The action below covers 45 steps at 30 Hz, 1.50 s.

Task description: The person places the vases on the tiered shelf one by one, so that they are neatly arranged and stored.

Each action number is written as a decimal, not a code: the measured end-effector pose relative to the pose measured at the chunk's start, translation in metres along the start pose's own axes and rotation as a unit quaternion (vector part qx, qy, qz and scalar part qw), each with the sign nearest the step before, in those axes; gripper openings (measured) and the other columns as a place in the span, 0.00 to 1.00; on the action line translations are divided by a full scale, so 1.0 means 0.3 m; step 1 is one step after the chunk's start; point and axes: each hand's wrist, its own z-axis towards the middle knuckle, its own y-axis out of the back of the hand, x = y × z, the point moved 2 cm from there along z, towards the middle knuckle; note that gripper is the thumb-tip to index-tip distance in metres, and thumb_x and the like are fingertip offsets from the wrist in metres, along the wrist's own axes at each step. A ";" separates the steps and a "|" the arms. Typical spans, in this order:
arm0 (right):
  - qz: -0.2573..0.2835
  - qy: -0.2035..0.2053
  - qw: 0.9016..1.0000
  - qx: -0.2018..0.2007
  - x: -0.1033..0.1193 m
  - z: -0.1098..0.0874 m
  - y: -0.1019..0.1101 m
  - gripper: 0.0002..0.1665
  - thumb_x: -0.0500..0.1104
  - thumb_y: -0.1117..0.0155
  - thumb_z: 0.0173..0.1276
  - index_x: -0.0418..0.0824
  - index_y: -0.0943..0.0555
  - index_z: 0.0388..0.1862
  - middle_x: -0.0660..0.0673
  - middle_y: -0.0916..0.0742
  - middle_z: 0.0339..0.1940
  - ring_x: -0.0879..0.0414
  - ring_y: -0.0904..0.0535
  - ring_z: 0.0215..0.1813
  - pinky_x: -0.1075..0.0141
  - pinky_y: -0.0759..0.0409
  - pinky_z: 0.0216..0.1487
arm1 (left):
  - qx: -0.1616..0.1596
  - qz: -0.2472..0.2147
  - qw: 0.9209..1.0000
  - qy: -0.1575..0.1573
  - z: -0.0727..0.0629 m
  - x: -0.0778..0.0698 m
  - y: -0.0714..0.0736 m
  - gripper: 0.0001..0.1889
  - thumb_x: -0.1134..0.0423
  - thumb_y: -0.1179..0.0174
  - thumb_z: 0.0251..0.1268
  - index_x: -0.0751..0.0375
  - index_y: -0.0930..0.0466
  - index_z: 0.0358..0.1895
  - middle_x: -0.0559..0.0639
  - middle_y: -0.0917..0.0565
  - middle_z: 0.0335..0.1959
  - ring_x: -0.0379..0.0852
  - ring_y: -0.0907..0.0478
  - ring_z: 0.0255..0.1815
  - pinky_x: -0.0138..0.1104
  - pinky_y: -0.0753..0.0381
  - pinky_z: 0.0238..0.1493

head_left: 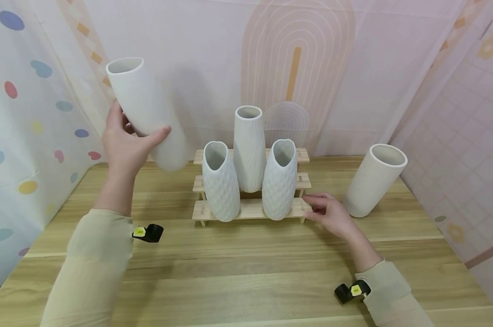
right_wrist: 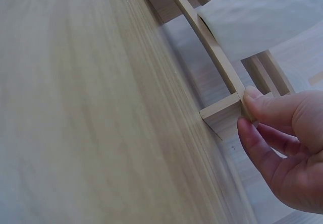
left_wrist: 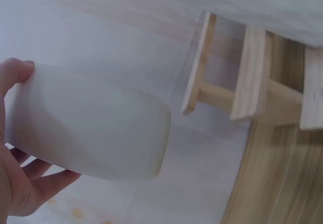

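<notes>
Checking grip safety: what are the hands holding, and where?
Left hand: smooth white vase, around its side. Right hand: wooden rack, pinched at its front right end.

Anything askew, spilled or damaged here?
No spills or visible damage. Mild oddity: the ribbed vase stands alone, off the tiered wooden stand. The smooth white vase is tilted, but gripped in the left hand.

Over by the back edge of the table (head_left: 246,272), the stand (head_left: 251,209) carries 2 front vases (head_left: 222,193) and, behind and between, 1 rear vase (head_left: 248,145); 1 lone vase (head_left: 369,186) stands towards the back right corner, 1 held vase (head_left: 144,109) above the back left
</notes>
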 end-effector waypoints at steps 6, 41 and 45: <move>0.006 0.001 1.000 -0.001 0.006 0.000 -0.001 0.24 0.33 0.29 0.64 0.30 0.20 0.59 0.35 0.20 0.56 0.47 0.21 0.46 0.62 0.21 0.47 | 0.000 -0.016 1.000 -0.016 0.008 -0.026 -0.049 0.43 0.56 0.22 0.44 0.38 0.31 0.68 0.44 0.24 0.59 0.43 0.27 0.52 0.40 0.22 0.52; 0.004 -0.008 1.000 0.007 -0.007 0.006 -0.002 0.25 0.31 0.30 0.63 0.30 0.21 0.60 0.35 0.21 0.58 0.47 0.21 0.47 0.62 0.20 0.48 | 0.076 -0.019 0.996 -0.041 0.019 -0.055 -0.268 0.44 0.52 0.21 0.45 0.38 0.33 0.69 0.45 0.22 0.58 0.43 0.25 0.51 0.38 0.21 0.50; 0.004 -0.009 1.000 0.006 -0.007 0.006 -0.001 0.25 0.31 0.29 0.63 0.30 0.20 0.60 0.35 0.21 0.58 0.47 0.21 0.47 0.62 0.20 0.48 | 0.082 -0.018 0.995 -0.047 0.021 -0.058 -0.279 0.44 0.53 0.22 0.46 0.40 0.33 0.70 0.45 0.22 0.58 0.45 0.25 0.51 0.38 0.21 0.50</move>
